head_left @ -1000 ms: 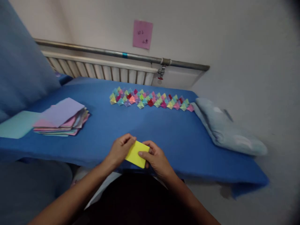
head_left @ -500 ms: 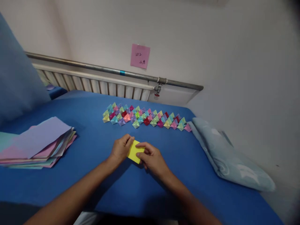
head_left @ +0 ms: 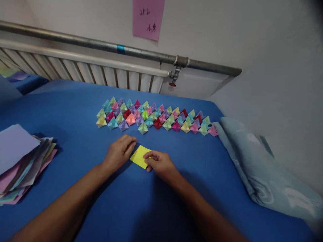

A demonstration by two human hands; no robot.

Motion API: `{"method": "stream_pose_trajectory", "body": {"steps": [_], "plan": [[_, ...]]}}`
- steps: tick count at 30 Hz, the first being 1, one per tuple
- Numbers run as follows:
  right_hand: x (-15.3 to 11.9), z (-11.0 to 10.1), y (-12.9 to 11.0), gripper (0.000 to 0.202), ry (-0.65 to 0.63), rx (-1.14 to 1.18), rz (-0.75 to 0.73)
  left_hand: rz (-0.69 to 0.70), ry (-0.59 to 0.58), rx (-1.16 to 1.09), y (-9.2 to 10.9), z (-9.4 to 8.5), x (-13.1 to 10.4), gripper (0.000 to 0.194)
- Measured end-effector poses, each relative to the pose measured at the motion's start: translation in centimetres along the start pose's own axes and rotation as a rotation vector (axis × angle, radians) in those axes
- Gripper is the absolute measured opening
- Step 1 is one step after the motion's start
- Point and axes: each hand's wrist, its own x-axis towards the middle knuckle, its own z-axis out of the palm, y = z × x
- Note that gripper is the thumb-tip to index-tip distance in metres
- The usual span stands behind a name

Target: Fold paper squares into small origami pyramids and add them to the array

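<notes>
While the yellow paper square (head_left: 138,157) sits just below the middle of the frame, the right hand (head_left: 163,165) has its right edge pinched between thumb and fingers! Over at the square's left side, the left hand (head_left: 120,149) comes in close, fingers curled; whether they touch the paper, I can't tell. Just above the hands, what a line-up: folded paper pieces (head_left: 153,116) in staggered, many-coloured rows across the blue cloth (head_left: 118,208)! Far left, a stack of coloured paper (head_left: 17,148), lilac on top. Lower right, a folded blanket (head_left: 254,171); top centre, a pink note (head_left: 147,20) above the pipe (head_left: 143,53) and radiator (head_left: 108,76).
</notes>
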Motion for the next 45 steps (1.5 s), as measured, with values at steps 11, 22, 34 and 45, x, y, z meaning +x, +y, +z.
{"method": "stream_pose_trajectory", "body": {"steps": [11,22,34,45], "plan": [[-1.3,-2.2,0.4,0.021,0.076,-0.506,-0.324,0.291,-0.384,0.151,0.1,-0.8,-1.4,0.029],[-0.4,-4.0,1.4,0.036,-0.088,-0.714,-0.705,0.227,-0.426,0.119,-0.3,-1.3,-1.4,0.028],[0.3,-4.0,2.0,0.018,-0.048,-0.775,-0.771,0.244,-0.421,0.116,0.0,-1.5,-1.2,0.023],[0.8,-3.4,2.4,0.014,0.081,-0.761,-0.758,0.415,-0.213,0.288,0.3,-1.0,-1.7,0.015]]}}
